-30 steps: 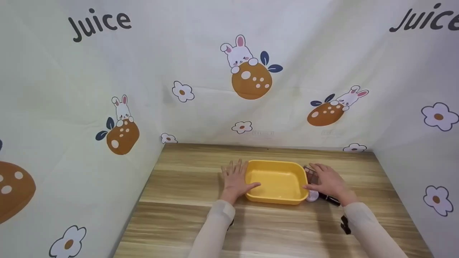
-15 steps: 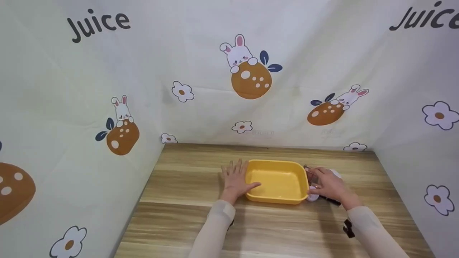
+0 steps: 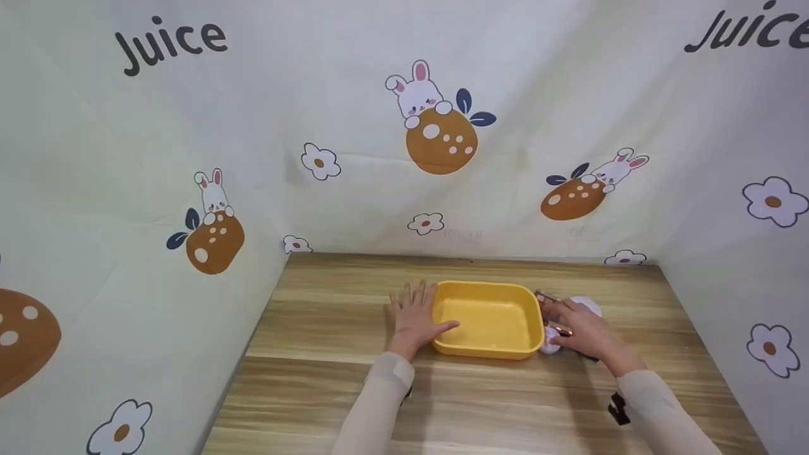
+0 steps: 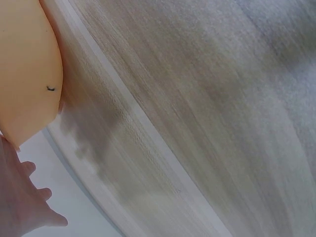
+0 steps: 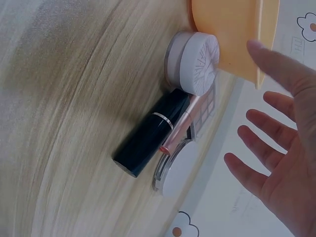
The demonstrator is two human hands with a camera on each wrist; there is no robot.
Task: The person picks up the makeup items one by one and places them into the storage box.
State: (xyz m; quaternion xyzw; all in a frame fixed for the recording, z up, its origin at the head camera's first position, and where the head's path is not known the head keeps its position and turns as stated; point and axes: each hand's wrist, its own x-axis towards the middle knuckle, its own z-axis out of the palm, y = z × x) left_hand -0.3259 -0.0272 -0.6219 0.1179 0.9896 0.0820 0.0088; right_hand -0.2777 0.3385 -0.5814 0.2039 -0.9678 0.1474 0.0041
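A yellow rectangular bin (image 3: pixel 490 347) stands on the table. My left hand (image 3: pixel 414 322) rests against its left side with fingers spread and the thumb over the rim. In the left wrist view part of this hand (image 4: pixel 22 205) shows beside the bin wall (image 4: pixel 29 74). To the bin's right, my right hand (image 3: pixel 584 328) is over a cluster of makeup, thumb and fingers apart in the right wrist view. There lie a white-lidded round jar (image 5: pixel 197 61), a black lipstick-like tube (image 5: pixel 148 138), a pink tube (image 5: pixel 178 129), a pan palette (image 5: pixel 203 113) and a white compact (image 5: pixel 178 170).
The wood-grain table (image 3: pixel 316 404) runs back to a printed cloth wall (image 3: pixel 354 208). Similar cloth walls close off the left and right sides. A black wrist mount (image 3: pixel 618 407) sits under the right sleeve.
My right hand has moved right, away from the bin rim, and lower over the makeup. The white compact now shows behind it. The left hand and the bin stay in place.
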